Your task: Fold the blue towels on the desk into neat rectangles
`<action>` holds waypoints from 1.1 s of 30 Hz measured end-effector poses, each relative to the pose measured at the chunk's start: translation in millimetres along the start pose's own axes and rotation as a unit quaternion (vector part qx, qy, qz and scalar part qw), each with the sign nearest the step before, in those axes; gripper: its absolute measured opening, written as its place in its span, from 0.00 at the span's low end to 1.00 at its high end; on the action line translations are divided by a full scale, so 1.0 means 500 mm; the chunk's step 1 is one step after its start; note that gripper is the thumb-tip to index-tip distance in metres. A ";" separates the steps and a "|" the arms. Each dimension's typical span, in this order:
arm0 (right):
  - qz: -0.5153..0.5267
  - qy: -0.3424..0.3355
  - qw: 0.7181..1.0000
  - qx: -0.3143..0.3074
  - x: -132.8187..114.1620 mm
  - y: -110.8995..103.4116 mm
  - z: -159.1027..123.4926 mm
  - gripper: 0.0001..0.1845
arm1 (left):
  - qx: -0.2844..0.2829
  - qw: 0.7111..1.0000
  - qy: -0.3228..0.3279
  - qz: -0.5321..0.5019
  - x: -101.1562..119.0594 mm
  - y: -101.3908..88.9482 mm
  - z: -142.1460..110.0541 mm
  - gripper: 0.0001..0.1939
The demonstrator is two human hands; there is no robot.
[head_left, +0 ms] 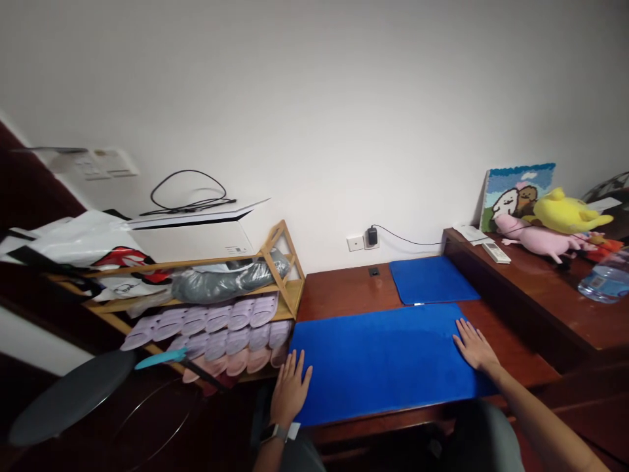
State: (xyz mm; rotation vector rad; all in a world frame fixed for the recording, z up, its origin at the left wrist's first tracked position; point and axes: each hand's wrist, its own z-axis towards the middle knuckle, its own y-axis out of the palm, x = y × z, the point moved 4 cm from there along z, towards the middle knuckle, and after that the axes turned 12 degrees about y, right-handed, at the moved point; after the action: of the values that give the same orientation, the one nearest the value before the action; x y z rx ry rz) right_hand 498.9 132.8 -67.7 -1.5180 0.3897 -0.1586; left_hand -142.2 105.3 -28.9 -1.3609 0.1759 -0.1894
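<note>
A blue cloth mat (383, 360) lies spread flat along the front of the brown wooden desk (339, 292). My left hand (291, 388) rests at the mat's left edge, palm down with the fingers stretched out. On the mat's right end lies my right hand (474, 345), also flat with its fingers spread. Neither hand grips anything. Behind the mat's right half is a second, smaller blue mat (433, 280), with a small white tag at its front edge. A watch (274, 432) is on my left wrist.
To the left, a wooden rack (289, 298) holds several pale slippers (236, 314) and a white box (196, 239). A raised desk section on the right bears a pink plush toy (533, 239), a yellow plush toy (565, 213), a remote control (496, 253) and a plastic bottle (604, 282). A black plug (372, 236) sits in the wall.
</note>
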 end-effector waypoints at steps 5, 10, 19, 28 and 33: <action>-0.008 0.002 1.000 -0.003 -0.008 -0.006 -0.001 0.43 | -0.002 1.000 0.003 0.003 0.006 0.006 0.007 0.34; -0.034 0.013 0.999 -0.038 -0.007 -0.017 0.002 0.42 | 0.035 0.999 0.008 -0.017 -0.010 0.018 0.028 0.33; 0.088 -0.131 0.986 0.053 -0.472 -0.080 -0.151 0.38 | 0.081 0.994 0.045 -0.053 -0.057 0.057 0.026 0.31; 0.170 -0.296 0.930 -0.138 -0.934 -0.011 -0.380 0.37 | 0.091 0.993 0.065 -0.049 -0.061 0.087 0.026 0.30; 0.120 -0.208 0.965 -0.105 -0.719 -0.006 -0.268 0.37 | 0.095 0.993 0.049 -0.049 -0.059 0.084 0.028 0.31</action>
State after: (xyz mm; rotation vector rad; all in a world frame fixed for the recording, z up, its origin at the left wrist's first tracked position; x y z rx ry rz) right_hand 119.4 129.0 -11.4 -1.6486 0.2524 0.3995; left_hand -166.1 133.8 -67.1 -1.1726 0.1689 -0.3485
